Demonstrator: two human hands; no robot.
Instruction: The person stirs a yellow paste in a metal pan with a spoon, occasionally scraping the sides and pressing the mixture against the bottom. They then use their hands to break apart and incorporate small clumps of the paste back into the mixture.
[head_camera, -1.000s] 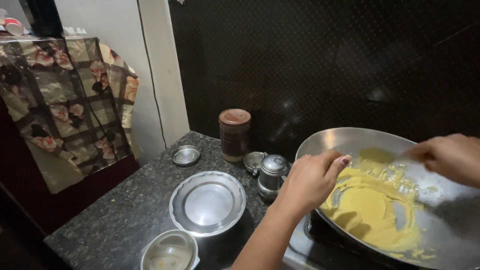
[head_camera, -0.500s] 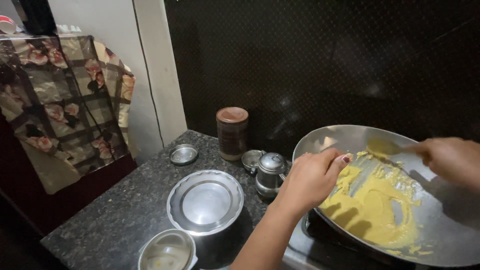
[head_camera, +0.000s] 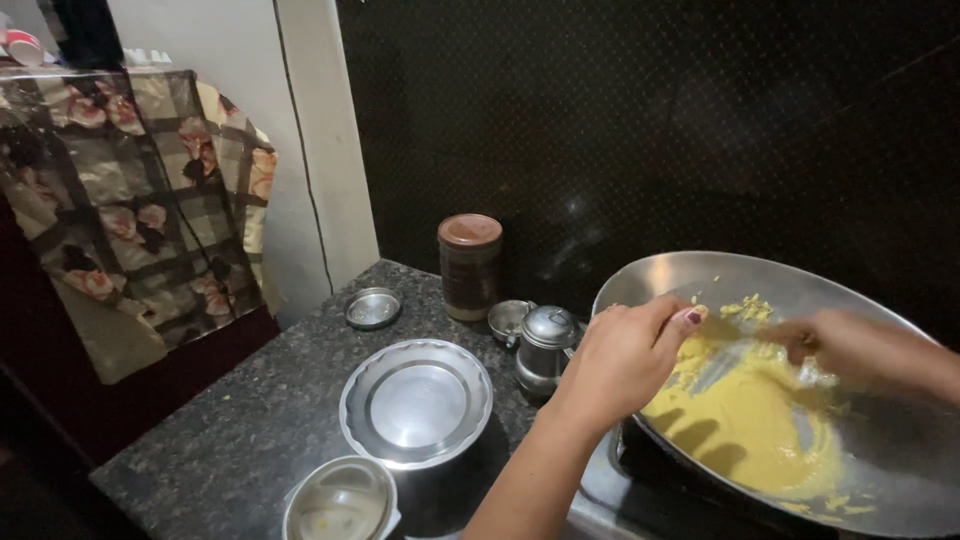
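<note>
The rim of the big steel pan (head_camera: 640, 275) is gripped by the left hand (head_camera: 625, 355). The yellow mix (head_camera: 745, 420) is spread just right of it. The right hand (head_camera: 860, 350) is blurred above the mix; what is held cannot be told.

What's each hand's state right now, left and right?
Left hand: closed, gripping the near rim of the wide steel pan.
Right hand: closed on a thin utensil, blurred, in the yellow batter.
</note>
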